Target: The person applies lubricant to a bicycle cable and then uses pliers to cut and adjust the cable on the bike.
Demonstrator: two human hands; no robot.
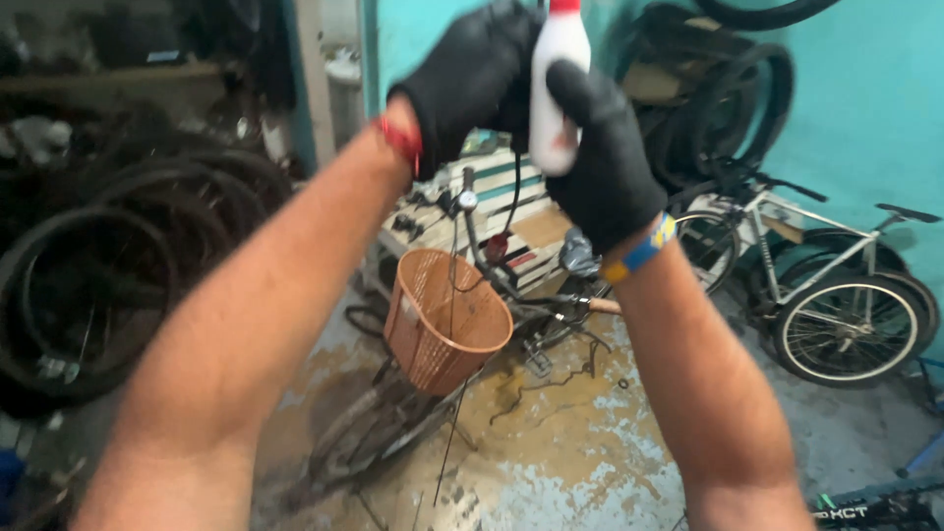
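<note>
At upper centre of the frame, a white bottle with a red cap (558,84) is held up by both gloved hands: the right hand (602,157) wraps its body, the left hand (470,84) closes beside its top. The cap looks still on. Below stands a bicycle with an orange basket (444,320).

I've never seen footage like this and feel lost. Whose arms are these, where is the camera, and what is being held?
The camera sits on a person's head and looks down, so both arms are theirs. The left hand and right hand, in black gloves, are raised together around a white plastic bottle with a red cap. Below, a bicycle with an orange woven basket stands on the stained concrete floor. A white-framed bicycle leans by the turquoise wall; old tyres pile up left.
</note>
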